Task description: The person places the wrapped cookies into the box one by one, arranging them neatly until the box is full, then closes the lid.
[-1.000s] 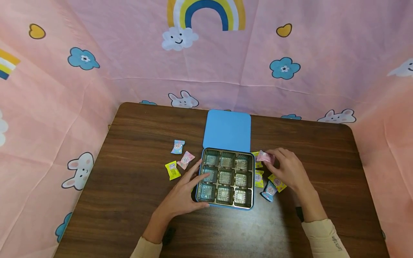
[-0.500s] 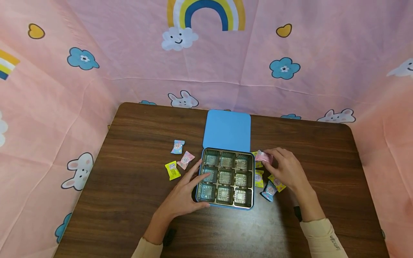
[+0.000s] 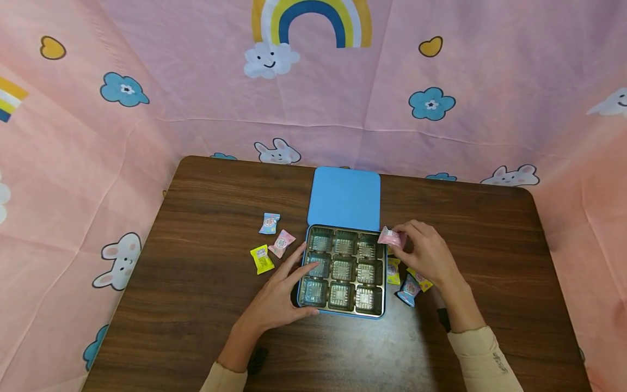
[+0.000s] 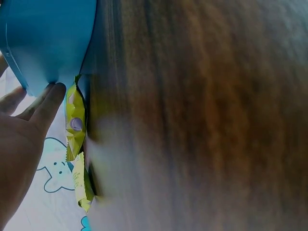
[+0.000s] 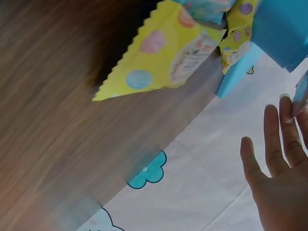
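A blue square tin (image 3: 343, 314) holds a gold tray with empty square compartments. My left hand (image 3: 274, 299) rests on its left side, the thumb at the front edge and the forefinger reaching over the rim. In the left wrist view, the fairly straight fingertips (image 4: 55, 94) touch the tin's blue wall. Between thumb and fingers, my right hand (image 3: 423, 253) pinches a pink-wrapped candy (image 3: 389, 237) just over the tin's back right corner. Below that hand lie a yellow candy (image 3: 393, 271), a blue candy (image 3: 409, 290) and another yellow candy (image 3: 421, 279), partly covered.
The blue lid (image 3: 344, 197) lies behind the tin, against its back edge. Left of the tin are a blue candy (image 3: 270, 223), a pink candy (image 3: 282, 243) and a yellow candy (image 3: 262, 259). Patterned pink cloth (image 3: 362, 98) stands around the wooden table (image 3: 220, 207).
My right hand has moved left with the pink candy, from above the yellow candies to the tin's back right corner. The left hand and the tin have stayed in place.
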Available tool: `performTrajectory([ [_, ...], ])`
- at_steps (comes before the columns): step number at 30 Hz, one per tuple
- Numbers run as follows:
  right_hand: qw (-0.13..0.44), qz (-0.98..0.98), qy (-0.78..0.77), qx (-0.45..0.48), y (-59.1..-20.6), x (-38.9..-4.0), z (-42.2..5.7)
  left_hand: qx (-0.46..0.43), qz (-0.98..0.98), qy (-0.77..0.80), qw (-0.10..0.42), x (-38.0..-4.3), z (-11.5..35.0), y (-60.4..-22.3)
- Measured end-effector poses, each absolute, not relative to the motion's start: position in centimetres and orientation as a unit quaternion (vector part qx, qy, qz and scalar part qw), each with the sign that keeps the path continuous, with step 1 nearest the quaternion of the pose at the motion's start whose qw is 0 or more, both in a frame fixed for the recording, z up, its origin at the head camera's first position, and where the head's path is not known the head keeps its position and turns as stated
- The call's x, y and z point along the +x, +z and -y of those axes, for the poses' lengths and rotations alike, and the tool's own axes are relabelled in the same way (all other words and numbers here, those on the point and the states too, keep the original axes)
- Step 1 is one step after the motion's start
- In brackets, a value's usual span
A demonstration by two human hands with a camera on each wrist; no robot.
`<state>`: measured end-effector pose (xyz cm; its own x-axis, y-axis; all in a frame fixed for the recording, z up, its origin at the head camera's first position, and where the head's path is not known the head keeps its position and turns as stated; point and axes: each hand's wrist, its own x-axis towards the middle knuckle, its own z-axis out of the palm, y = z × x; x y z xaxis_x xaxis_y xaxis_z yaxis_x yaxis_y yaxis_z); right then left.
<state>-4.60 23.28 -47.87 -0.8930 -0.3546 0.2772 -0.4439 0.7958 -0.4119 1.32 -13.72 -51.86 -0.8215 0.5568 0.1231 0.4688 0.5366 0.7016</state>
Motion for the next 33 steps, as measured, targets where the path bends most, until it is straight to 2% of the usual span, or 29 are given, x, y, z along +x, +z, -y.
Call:
performTrajectory([
  [17, 0.089, 0.935, 0.255, 0.228, -47.8, -4.9, -21.9, 0.299, -0.87, 0.388, 0.056, 1.1, 13.5, -51.7],
  [33, 0.12, 0.918, 0.255, 0.279, -47.7, -5.9, -19.4, 0.281, -0.881, 0.376, 0.061, 1.1, 13.5, -52.0],
])
